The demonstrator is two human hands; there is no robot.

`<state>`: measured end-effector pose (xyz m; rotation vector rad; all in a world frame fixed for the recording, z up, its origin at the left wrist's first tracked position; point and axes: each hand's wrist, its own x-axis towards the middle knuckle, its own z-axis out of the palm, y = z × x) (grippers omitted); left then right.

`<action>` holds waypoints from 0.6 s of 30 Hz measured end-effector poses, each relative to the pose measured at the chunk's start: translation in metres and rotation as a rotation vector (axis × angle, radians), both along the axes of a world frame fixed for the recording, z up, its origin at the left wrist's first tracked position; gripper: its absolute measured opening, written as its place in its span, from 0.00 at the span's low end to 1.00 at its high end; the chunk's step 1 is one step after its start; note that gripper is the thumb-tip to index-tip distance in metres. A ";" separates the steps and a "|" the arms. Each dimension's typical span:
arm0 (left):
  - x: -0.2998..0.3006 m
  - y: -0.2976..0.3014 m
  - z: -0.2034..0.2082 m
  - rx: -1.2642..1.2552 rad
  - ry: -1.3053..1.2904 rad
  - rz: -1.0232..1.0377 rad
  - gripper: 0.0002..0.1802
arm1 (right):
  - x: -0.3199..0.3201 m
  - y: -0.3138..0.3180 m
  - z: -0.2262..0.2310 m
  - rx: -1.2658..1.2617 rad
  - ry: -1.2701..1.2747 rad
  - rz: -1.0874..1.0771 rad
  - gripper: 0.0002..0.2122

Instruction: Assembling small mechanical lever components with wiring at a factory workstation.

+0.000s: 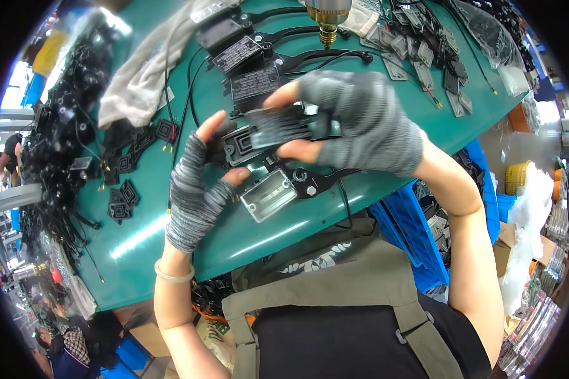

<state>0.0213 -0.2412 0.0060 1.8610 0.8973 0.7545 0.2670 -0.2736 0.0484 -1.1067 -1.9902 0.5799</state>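
Both my hands wear grey striped fingerless gloves. My left hand curls its thumb and fingers around the left end of a black brake master cylinder with a black rubber diaphragm in its top. Just over it, my right hand pinches a dark, flat piece, smeared by motion; its kind is unclear. Below them lies another brake master cylinder with an open, pale-walled reservoir and a black lever. Three covered ones stand in a row beyond, the nearest close to my right fingertips.
Above the green table hangs a power driver's bit. Loose rubber diaphragms lie left, beside a heap of black cabled parts. Metal covers are piled at the far right. A blue crate stands below the table edge.
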 end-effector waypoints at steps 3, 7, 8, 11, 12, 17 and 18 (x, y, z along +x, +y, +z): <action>0.006 0.001 0.001 -0.060 -0.066 0.001 0.39 | -0.017 0.017 -0.012 0.039 -0.086 0.112 0.14; 0.006 0.000 -0.007 -0.055 -0.125 0.050 0.39 | -0.023 0.028 -0.017 0.008 -0.172 0.147 0.13; 0.006 -0.001 -0.006 -0.055 -0.126 0.048 0.39 | -0.022 0.029 -0.017 -0.031 -0.141 0.157 0.13; 0.005 -0.002 -0.006 0.014 -0.068 0.055 0.34 | -0.014 0.025 -0.017 -0.075 -0.123 0.212 0.11; 0.005 -0.001 -0.007 0.047 -0.064 0.040 0.32 | -0.013 0.023 -0.016 -0.059 -0.127 0.207 0.11; 0.006 -0.001 -0.009 0.082 -0.056 0.037 0.28 | -0.010 0.032 -0.014 0.117 -0.245 0.267 0.10; 0.006 -0.001 -0.009 0.082 -0.055 0.038 0.28 | -0.011 0.033 -0.010 0.100 -0.281 0.293 0.10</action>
